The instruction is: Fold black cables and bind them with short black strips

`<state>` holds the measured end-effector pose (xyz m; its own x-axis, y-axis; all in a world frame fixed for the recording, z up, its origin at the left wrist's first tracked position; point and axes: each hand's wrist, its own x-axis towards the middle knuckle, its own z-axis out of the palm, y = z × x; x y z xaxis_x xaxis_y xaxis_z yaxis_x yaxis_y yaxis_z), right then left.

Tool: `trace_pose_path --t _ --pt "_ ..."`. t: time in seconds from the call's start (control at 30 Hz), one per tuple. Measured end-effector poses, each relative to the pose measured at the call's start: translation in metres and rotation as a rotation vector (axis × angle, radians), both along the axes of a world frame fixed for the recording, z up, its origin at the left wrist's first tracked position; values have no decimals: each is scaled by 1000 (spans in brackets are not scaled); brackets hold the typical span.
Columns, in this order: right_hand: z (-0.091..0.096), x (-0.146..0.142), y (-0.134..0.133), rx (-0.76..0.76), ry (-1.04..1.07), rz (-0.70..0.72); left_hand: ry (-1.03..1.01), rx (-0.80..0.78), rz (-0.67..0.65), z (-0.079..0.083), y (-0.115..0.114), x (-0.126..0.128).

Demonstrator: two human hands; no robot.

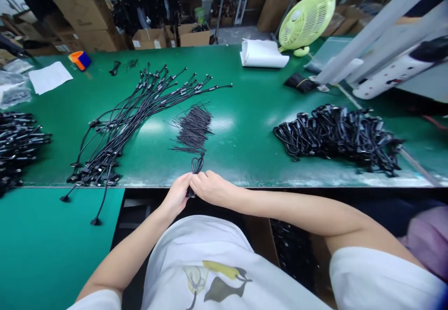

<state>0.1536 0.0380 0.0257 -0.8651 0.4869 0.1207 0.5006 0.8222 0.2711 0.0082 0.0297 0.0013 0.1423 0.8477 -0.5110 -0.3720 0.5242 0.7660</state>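
Both hands meet at the front edge of the green table, closed around one coiled black cable [197, 163]. My left hand [179, 191] grips it from the left. My right hand [210, 188] presses against it from the other side, its fingers touching the left hand. The cable's loops stick up beyond the fingers and a dark end shows below them; the part between the fingers is hidden. Just past the loops lies a pile of short black twist ties [194, 128]. To the left, a bunch of loose black cables [133, 112] is spread out, two ends hanging over the edge.
Bundled cables [336, 135] are heaped on the right, and more cables [17, 147] at the far left. Along the back are a green fan [308, 18], a white paper roll [263, 53], an orange-and-blue tape roll [80, 60] and a paper sheet [50, 77].
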Motion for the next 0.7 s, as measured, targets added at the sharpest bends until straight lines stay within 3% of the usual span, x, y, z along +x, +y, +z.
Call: trace_pose_path --t 0.2,0.43,0.57,0.7 --pt "0 -2 3 67 -71 79 104 -3 -117 -3 3 -5" --pt "9 -5 8 211 -105 152 127 -93 -122 -9 9 -7" --pt "8 -5 5 109 -183 172 116 -164 -108 -10 11 -6" --pt "7 -5 8 -11 -168 148 64 -178 -56 0 9 -3"
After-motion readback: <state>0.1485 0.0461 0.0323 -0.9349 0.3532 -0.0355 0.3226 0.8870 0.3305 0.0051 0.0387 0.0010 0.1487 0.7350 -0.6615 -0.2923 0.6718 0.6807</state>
